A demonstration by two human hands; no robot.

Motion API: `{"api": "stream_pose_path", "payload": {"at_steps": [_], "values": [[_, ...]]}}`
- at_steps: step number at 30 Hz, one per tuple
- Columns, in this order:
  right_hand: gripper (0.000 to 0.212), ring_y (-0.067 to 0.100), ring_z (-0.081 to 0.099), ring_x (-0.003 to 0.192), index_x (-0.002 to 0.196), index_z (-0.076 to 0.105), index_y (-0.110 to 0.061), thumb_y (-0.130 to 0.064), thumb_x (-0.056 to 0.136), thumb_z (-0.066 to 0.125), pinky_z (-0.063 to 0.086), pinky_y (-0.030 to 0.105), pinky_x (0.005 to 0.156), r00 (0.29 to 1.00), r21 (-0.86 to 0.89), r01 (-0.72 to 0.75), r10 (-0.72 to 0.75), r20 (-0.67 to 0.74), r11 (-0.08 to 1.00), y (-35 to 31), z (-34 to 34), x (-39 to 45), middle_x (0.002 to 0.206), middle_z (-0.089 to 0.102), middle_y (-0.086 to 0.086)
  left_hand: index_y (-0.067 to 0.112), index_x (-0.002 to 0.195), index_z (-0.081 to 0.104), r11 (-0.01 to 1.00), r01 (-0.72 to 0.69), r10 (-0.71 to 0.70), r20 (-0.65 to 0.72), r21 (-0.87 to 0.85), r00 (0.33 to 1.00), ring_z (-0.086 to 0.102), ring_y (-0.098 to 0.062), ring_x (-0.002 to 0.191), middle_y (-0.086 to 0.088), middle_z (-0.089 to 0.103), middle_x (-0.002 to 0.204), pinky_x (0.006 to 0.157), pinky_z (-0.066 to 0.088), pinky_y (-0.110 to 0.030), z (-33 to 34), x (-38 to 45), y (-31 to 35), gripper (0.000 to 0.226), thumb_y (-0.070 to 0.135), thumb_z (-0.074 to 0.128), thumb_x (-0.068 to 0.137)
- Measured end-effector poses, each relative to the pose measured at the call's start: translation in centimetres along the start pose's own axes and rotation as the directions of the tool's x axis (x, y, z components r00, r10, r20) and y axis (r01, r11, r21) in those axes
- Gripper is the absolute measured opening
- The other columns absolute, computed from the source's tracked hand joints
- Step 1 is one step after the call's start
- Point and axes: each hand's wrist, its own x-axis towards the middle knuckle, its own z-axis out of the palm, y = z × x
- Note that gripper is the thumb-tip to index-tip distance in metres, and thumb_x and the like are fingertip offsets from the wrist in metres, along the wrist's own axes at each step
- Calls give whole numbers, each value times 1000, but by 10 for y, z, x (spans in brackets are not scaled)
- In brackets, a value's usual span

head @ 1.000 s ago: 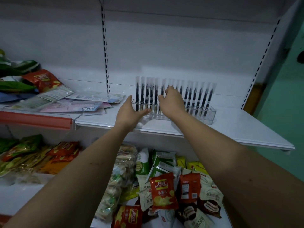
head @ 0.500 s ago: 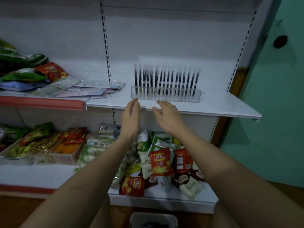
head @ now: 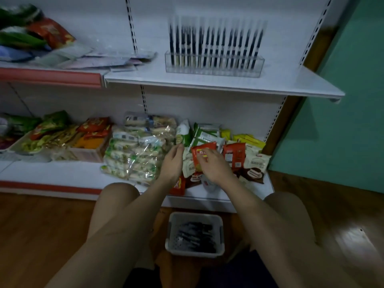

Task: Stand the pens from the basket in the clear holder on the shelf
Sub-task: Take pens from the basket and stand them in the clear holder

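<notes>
White slotted shelving unit (head: 228,109), teal wall (head: 342,121), wooden floor (head: 41,225), dim light

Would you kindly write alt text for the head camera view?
Both empty hands, left hand and right hand, hang over the snack packets, between the white basket of pens on the floor and the pen-filled clear holder on the upper shelf.
</notes>
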Motion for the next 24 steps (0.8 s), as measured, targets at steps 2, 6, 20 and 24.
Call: {"api": "stream_pose_path", "payload": {"at_steps": [2,6,20,24], "values": [[46,31,49,122,132,52,-16,-45,101,35,41,45,101,998,16,-37,36,53,999,14,22,-3,135,53,10,17,129,55,998,69,-69,3,-9,998,54,0,89,8,57,115,71,41,-7,5,-2,-19,38,37,35,104],[44,30,46,125,135,50,-16,-42,103,35,43,39,98,968,18,-86,79,237,996,47,68,-15,140,50,8,23,132,54,974,217,-217,-12,67,976,51,-20,115,-3,55,135,91,37,-28,11,-2,-68,41,44,34,103],[32,30,60,99,124,55,-7,-27,103,41,51,41,86,666,-213,-248,326,671,945,147,225,-22,114,63,13,14,124,55,774,598,-612,8,206,791,51,-25,114,-6,55,123,83,33,-26,48,4,-225,38,39,35,104],[20,25,60,82,90,57,-12,-19,101,42,53,39,77,576,-283,-239,370,729,929,176,269,-28,82,59,7,11,122,56,729,621,-656,34,289,754,57,-22,94,-11,60,104,72,43,-18,55,11,-254,34,29,32,106]]}}
